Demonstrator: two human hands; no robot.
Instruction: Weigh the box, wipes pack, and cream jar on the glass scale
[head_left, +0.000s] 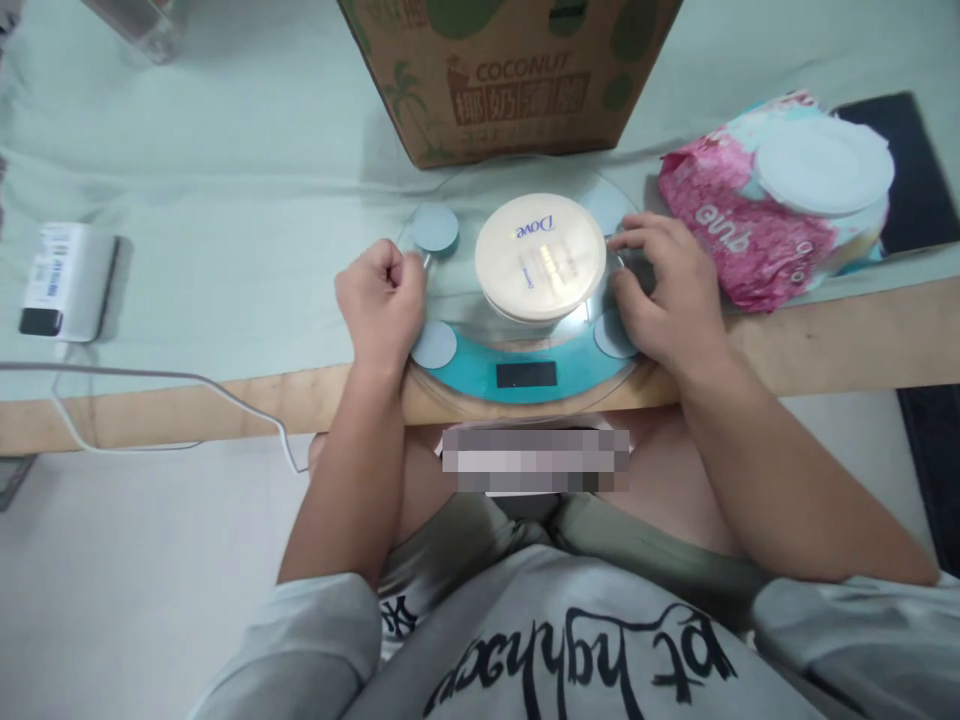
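A round cream-coloured Dove jar [540, 258] with its lid on sits in the middle of a round glass scale [450, 372]. The scale has a blue band, pale round pads and a dark display. My left hand [384, 305] is closed in a fist at the scale's left edge, between two of the pads, with nothing visible in it. At the scale's right side, my right hand [667, 290] has its thumb and fingers apart, holding nothing. Its fingertips are close to the jar's right edge; whether they touch it I cannot tell.
Behind the scale stands a cardboard coconut box [517, 90]. To the right lie a pink wipes pack [750, 220] and a black flat object [911, 170]. A white power bank [71, 280] with a cable [187, 376] is at left, and a clear container [154, 35] is far left.
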